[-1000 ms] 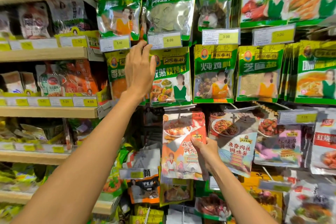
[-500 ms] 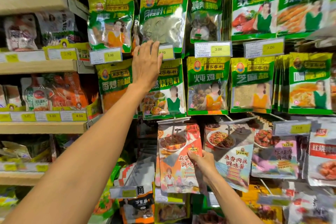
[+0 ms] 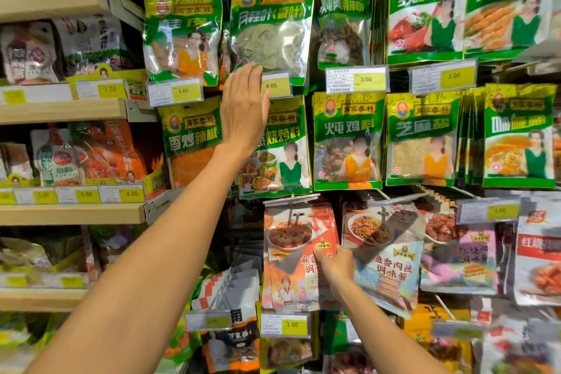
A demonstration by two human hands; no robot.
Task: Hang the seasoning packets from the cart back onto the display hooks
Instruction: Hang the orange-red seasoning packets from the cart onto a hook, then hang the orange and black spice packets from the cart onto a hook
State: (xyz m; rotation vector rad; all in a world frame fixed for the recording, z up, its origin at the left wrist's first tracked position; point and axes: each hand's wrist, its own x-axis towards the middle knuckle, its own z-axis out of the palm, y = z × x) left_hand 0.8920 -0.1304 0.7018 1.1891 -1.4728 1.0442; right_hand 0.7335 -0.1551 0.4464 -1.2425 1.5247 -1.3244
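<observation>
Left hand (image 3: pixel 245 106) hides price tag (image 3: pixel 275 85) partly.

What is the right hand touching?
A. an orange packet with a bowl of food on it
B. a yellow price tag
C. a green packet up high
A: the right hand rests on the orange packet, low on the display, below the green rows.
</observation>
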